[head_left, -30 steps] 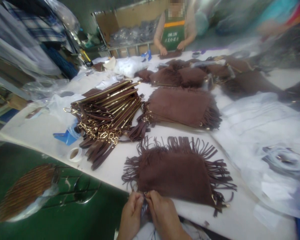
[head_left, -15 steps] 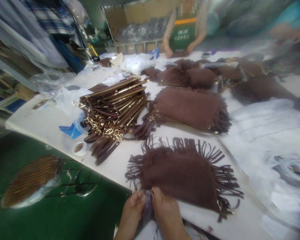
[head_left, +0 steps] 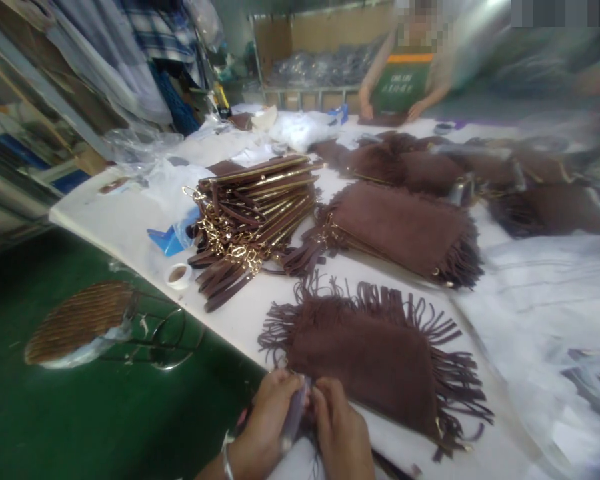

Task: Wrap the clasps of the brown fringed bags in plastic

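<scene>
Hands: my left hand (head_left: pixel 270 417) and right hand (head_left: pixel 339 430) meet at the near edge of the worktop (head_left: pixel 130 227), fingertips pressed together.
Left grip: clenched on a thin greyish strip (head_left: pixel 294 417) that runs between both hands; a bangle sits on that wrist.
Right grip: fingers curled in against the same strip, though I cannot tell whether they truly pinch it.
Fringed pouch: brown suede fringed pouch (head_left: pixel 375 353) lies flat on the worktop just beyond my fingers, its near corner touching them, fringe spread along the far and right sides.
Stool: round woven-seat stool (head_left: pixel 80 323) stands on the green floor to my left, below the worktop edge.
Tape roll: small roll of tape (head_left: pixel 179 275) sits near the worktop edge, just beside the strap ends.
Strap pile: heap of brown straps with gold bars and chain clasps (head_left: pixel 253 210) lies left of centre, well apart from my hands.
Blue piece: blue plastic piece (head_left: pixel 167 240) rests against the left side of that heap.
Second stack: stack of fringed pouches (head_left: pixel 405 230) sits behind mine, right of the straps.
White wrapping: white sheets (head_left: pixel 540 300) cover the right side.
Far end: another person's hands (head_left: pixel 387 110) press on a brown piece at the far edge.
</scene>
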`<state>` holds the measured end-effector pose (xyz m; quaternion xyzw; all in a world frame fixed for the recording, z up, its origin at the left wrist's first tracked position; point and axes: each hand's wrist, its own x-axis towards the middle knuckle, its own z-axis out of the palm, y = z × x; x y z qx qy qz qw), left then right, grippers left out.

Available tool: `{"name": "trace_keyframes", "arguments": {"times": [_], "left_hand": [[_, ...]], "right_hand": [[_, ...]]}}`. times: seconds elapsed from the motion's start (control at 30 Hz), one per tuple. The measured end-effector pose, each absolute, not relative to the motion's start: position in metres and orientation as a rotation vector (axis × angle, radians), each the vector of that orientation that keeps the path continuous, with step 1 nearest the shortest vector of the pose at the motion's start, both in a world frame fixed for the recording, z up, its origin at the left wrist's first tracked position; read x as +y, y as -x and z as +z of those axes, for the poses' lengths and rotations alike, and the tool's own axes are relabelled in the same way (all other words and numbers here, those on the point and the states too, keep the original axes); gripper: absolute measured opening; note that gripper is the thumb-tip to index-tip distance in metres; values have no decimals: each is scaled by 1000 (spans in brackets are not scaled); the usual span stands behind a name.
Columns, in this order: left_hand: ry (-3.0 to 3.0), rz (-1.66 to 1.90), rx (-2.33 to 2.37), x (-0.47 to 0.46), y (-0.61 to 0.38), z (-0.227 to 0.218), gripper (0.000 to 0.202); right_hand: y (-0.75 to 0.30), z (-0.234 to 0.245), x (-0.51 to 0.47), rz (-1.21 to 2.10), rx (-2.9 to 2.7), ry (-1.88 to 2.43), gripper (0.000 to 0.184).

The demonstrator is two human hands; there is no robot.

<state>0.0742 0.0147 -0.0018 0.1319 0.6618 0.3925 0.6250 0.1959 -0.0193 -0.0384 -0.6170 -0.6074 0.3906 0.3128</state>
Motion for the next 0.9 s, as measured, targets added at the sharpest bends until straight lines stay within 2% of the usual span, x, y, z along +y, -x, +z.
{"name": "trace_keyframes", "arguments": {"times": [0.17, 0.33, 0.5, 0.73, 0.9], "left_hand": [[-351, 819, 1462, 10, -63, -9, 24], [-532, 817, 1469, 4, -53, -21, 28], [-702, 803, 1525, 2, -45, -27, 23], [-1189, 700, 1725, -6, -45, -29, 30], [-1261, 694, 1667, -7, -44, -20, 27]], "right_hand": [[-187, -38, -29, 1423, -1076, 1610, 38], [-169, -47, -24, 1502, -875, 1595, 38], [-166, -45, -21, 1321, -1106, 1674, 34], [-160, -44, -20, 957, -1492, 1774, 45], [-162, -42, -24, 775, -1672, 1741, 43]]}}
